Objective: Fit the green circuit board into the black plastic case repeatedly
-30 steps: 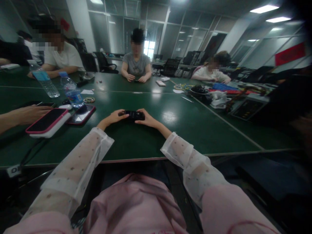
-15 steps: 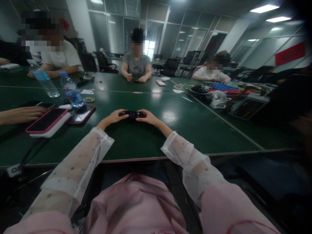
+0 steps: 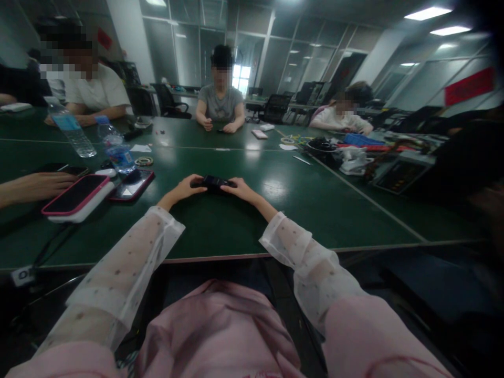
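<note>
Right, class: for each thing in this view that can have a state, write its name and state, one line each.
Black handheld device: held at both ends.
Left hand: closed on its left end.
Right hand: closed on its right end.
Pink-cased phone: face up, screen dark.
Blue-capped water bottle: standing, cap on.
Tape roll: lying flat.
Ceiling lights: lit.

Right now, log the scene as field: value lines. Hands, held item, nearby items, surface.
Left hand: on left end of black device
Right hand: on its right end
Held item contact with table: cannot tell
Surface: green table
Left side: two plastic bottles, red-rimmed phone, tape roll
Far side: person in grey shirt
</note>
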Action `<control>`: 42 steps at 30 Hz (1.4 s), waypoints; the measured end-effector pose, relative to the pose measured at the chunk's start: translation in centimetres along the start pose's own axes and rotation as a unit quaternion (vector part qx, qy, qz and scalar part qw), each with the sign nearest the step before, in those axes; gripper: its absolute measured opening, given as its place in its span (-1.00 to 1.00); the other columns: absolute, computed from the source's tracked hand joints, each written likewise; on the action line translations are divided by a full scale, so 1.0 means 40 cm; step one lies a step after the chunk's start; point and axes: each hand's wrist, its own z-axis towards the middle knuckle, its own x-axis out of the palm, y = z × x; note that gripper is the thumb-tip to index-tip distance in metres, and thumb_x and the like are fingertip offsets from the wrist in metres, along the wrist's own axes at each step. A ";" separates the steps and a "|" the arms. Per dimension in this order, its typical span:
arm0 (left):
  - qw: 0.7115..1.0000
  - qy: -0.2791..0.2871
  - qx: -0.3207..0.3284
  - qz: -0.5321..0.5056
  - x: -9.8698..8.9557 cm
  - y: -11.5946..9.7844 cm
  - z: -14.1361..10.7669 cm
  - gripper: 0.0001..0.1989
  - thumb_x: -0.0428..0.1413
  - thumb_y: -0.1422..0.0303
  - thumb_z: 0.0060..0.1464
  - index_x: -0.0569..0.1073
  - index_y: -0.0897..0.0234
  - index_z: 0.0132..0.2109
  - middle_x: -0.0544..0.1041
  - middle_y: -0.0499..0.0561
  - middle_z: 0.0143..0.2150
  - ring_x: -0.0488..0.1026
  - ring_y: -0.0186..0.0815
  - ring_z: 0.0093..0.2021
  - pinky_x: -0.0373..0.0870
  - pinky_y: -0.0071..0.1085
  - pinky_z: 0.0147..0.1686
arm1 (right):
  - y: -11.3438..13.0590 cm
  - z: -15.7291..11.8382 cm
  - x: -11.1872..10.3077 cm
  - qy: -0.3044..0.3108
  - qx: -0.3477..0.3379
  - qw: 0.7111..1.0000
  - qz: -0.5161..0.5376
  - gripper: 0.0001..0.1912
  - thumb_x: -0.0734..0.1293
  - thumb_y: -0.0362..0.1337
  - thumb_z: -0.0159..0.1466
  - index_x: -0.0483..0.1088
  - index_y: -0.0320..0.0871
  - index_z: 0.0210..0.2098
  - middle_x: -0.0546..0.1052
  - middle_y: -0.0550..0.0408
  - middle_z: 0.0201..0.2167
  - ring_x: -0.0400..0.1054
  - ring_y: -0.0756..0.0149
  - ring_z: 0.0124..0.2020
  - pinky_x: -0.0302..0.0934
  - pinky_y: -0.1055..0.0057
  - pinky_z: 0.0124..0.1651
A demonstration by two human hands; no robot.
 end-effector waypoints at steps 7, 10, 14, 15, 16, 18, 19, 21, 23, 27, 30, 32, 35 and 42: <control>0.995 0.004 -0.006 0.099 -0.001 0.008 0.007 -0.32 0.26 -0.08 -0.01 0.44 0.20 0.16 0.52 0.17 0.20 0.44 0.06 0.24 0.28 0.05 0.29 | 0.008 -0.005 -0.002 0.011 0.070 0.997 -0.010 -0.37 0.46 0.22 0.16 0.55 -0.17 -0.03 0.45 -0.12 -0.03 0.26 -0.08 0.19 0.20 -0.08 0.30; 0.992 0.008 0.000 0.127 0.002 -0.002 0.003 -0.35 0.25 -0.01 0.03 0.41 0.19 0.19 0.50 0.16 0.22 0.43 0.06 0.25 0.28 0.03 0.29 | -0.003 -0.001 0.008 -0.006 0.084 0.996 -0.013 -0.39 0.45 0.17 0.21 0.49 -0.16 0.04 0.42 -0.13 0.03 0.19 -0.07 0.27 0.14 -0.05 0.34; 0.985 -0.005 0.021 0.172 0.011 -0.019 -0.006 -0.42 0.18 0.04 0.12 0.40 0.21 0.21 0.48 0.18 0.25 0.41 0.08 0.26 0.29 0.03 0.27 | -0.028 0.003 0.020 -0.044 0.038 0.998 -0.010 -0.38 0.53 0.00 0.16 0.38 -0.08 0.12 0.45 -0.09 0.07 0.20 -0.07 0.24 0.14 -0.09 0.31; 0.983 -0.009 0.026 0.182 0.013 -0.022 -0.008 -0.43 0.17 0.05 0.14 0.41 0.21 0.22 0.48 0.19 0.24 0.41 0.09 0.25 0.29 0.03 0.26 | -0.033 0.004 0.022 -0.051 0.023 0.998 -0.007 -0.37 0.55 -0.05 0.13 0.37 -0.07 0.12 0.45 -0.08 0.07 0.22 -0.07 0.22 0.14 -0.10 0.30; 0.981 -0.011 0.029 0.190 0.015 -0.024 -0.009 -0.44 0.15 0.05 0.16 0.41 0.21 0.22 0.48 0.19 0.24 0.41 0.09 0.25 0.31 0.03 0.25 | -0.038 0.005 0.024 -0.056 0.010 0.998 -0.003 -0.35 0.57 -0.08 0.11 0.36 -0.07 0.12 0.46 -0.08 0.08 0.23 -0.07 0.21 0.15 -0.10 0.29; 0.980 -0.012 0.033 0.198 0.017 -0.024 -0.009 -0.46 0.11 0.03 0.20 0.41 0.20 0.22 0.48 0.18 0.23 0.42 0.07 0.23 0.33 0.02 0.22 | -0.044 0.006 0.025 -0.061 0.001 0.998 0.007 -0.36 0.57 -0.11 0.10 0.36 -0.07 0.11 0.46 -0.08 0.08 0.25 -0.06 0.20 0.17 -0.07 0.28; 0.979 -0.013 0.035 0.201 0.017 -0.021 -0.009 -0.47 0.09 0.02 0.22 0.41 0.19 0.22 0.48 0.17 0.22 0.42 0.06 0.22 0.33 0.02 0.22 | -0.046 0.007 0.025 -0.063 0.000 0.998 0.010 -0.36 0.57 -0.12 0.10 0.36 -0.07 0.11 0.47 -0.08 0.07 0.27 -0.05 0.19 0.18 -0.05 0.27; 0.976 -0.017 0.044 0.212 0.018 -0.013 -0.008 -0.45 0.07 -0.01 0.24 0.41 0.20 0.23 0.47 0.18 0.23 0.41 0.06 0.22 0.33 0.02 0.21 | -0.047 0.010 0.025 -0.066 0.001 0.998 0.012 -0.38 0.57 -0.13 0.10 0.37 -0.10 0.09 0.48 -0.09 0.07 0.30 -0.02 0.17 0.19 -0.02 0.26; 0.970 -0.017 0.053 0.235 0.018 -0.002 -0.006 -0.41 0.04 -0.04 0.25 0.40 0.23 0.25 0.46 0.21 0.25 0.38 0.08 0.24 0.31 0.04 0.23 | -0.049 0.013 0.025 -0.067 0.005 0.998 0.010 -0.38 0.58 -0.14 0.09 0.39 -0.13 0.09 0.49 -0.11 0.06 0.34 -0.01 0.14 0.20 0.00 0.25; 0.960 0.009 0.079 0.269 0.018 0.013 -0.004 -0.37 -0.04 -0.04 0.31 0.37 0.29 0.30 0.44 0.25 0.29 0.34 0.06 0.30 0.22 0.01 0.31 | -0.052 0.017 0.024 -0.065 0.005 0.998 0.018 -0.37 0.58 -0.12 0.07 0.40 -0.13 0.08 0.52 -0.09 0.03 0.40 0.01 0.10 0.24 0.02 0.23; 0.958 0.027 0.092 0.270 0.016 0.015 -0.003 -0.34 -0.09 -0.04 0.33 0.36 0.35 0.32 0.40 0.27 0.33 0.31 0.04 0.35 0.14 -0.01 0.37 | -0.053 0.017 0.025 -0.065 0.001 0.997 0.030 -0.37 0.57 -0.11 0.07 0.39 -0.11 0.08 0.54 -0.06 0.02 0.44 0.03 0.08 0.25 0.01 0.23; 0.958 0.032 0.092 0.269 0.015 0.014 -0.003 -0.33 -0.09 -0.04 0.33 0.37 0.38 0.32 0.40 0.29 0.34 0.30 0.05 0.36 0.12 0.00 0.38 | -0.054 0.016 0.026 -0.067 0.000 0.997 0.036 -0.37 0.57 -0.12 0.07 0.38 -0.12 0.08 0.55 -0.07 0.01 0.45 0.03 0.07 0.26 -0.01 0.24; 0.959 0.031 0.083 0.268 0.015 0.012 -0.002 -0.32 -0.09 -0.05 0.32 0.37 0.37 0.33 0.39 0.29 0.35 0.29 0.06 0.37 0.12 0.02 0.38 | -0.055 0.016 0.028 -0.070 0.002 0.997 0.044 -0.36 0.57 -0.12 0.07 0.38 -0.13 0.08 0.55 -0.08 0.02 0.46 0.04 0.06 0.26 -0.01 0.25; 0.957 0.031 0.072 0.280 0.016 0.020 -0.004 -0.33 -0.11 -0.07 0.34 0.35 0.30 0.35 0.36 0.24 0.38 0.26 0.03 0.39 0.12 0.01 0.38 | -0.055 0.018 0.024 -0.082 0.000 0.993 0.086 -0.39 0.54 -0.11 0.10 0.36 -0.13 0.08 0.52 -0.10 0.08 0.46 0.08 0.09 0.28 0.04 0.26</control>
